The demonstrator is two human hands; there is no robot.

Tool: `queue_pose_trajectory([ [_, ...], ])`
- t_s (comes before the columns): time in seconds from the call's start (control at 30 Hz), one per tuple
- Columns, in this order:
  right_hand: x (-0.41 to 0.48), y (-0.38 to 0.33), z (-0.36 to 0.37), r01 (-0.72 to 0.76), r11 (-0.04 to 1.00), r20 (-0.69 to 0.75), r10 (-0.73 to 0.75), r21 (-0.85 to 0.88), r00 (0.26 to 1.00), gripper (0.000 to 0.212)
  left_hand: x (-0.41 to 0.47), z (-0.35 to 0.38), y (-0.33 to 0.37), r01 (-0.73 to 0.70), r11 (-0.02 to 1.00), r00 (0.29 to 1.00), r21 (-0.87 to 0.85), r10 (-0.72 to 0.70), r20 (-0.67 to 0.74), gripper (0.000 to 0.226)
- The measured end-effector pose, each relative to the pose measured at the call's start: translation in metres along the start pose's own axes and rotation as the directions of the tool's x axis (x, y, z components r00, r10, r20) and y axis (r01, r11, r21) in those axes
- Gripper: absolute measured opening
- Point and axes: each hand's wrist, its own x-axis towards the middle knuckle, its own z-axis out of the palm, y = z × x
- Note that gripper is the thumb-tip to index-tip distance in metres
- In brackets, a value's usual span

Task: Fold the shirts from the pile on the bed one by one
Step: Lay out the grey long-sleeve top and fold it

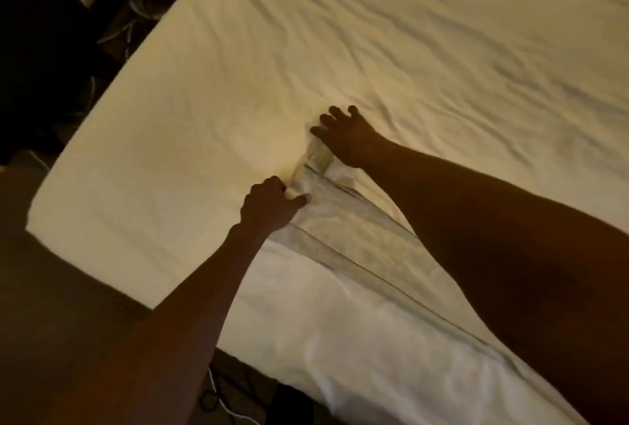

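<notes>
A: Where does the shirt lie?

B: The shirt [340, 241] is spread on the bed [170, 111], running from the bed's near edge in toward its middle. The pile is not in view.

A: And the hands?

B: The left hand [269, 203] is curled, its thumb and fingers pinching a bunched bit of cloth at the shirt's end farthest from the bed's near edge. The right hand [350, 138] sits just beyond it, deeper into the bed, fingers spread and pressing that same end down.

A: What could go wrong?

B: The cloth between the two hands is gathered into ridges. If the left hand pulls while the right one pins, those ridges probably get pressed into the fold instead of smoothed out.

A: Anything more?

B: The bed's sheet is loose and rumpled, so a sliding palm could drag it along and skew the shirt. The shirt's other end lies close to the bed's near edge, though whether it hangs over cannot be told. A tug that way might tip it to the floor beside the bed, among the cables [221, 401]. Pale cloth on a pale bed in dim light also hides the hems.
</notes>
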Motion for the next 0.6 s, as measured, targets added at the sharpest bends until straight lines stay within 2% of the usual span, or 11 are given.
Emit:
queue_pose_trajectory([
  [0.13,0.008,-0.003,0.003,0.056,0.989,0.002,-0.057,-0.135,0.998,0.061,0.013,-0.001,-0.004,0.028,0.999,0.995,-0.032,-0.025,0.094,0.073],
  [0.2,0.005,-0.004,0.005,0.09,0.978,0.019,-0.088,-0.187,0.996,0.056,0.019,0.001,-0.009,0.045,0.997,0.99,-0.06,-0.036,0.139,0.074],
  [0.27,0.0,0.003,0.008,0.107,0.977,0.006,-0.107,-0.184,0.994,0.039,0.021,0.0,-0.011,0.054,0.978,0.974,-0.199,-0.008,0.226,0.06],
  [0.33,-0.007,0.008,0.003,0.121,0.965,0.013,-0.121,-0.233,0.993,0.017,0.016,-0.004,-0.011,0.056,0.922,0.954,-0.384,0.064,0.293,0.037],
  [0.37,-0.011,0.01,-0.003,0.135,0.954,0.035,-0.13,-0.269,0.991,0.012,0.013,-0.006,-0.012,0.053,0.893,0.949,-0.448,0.095,0.301,0.03],
  [0.47,-0.028,0.023,-0.009,0.169,0.965,0.047,-0.163,-0.202,0.986,0.023,-0.003,-0.017,-0.015,0.009,0.821,0.94,-0.571,0.188,0.285,0.034],
  [0.6,-0.063,0.046,-0.029,0.173,0.979,0.014,-0.172,-0.111,0.985,0.037,-0.034,-0.031,-0.002,-0.057,0.821,0.939,-0.568,0.238,0.249,0.036],
])
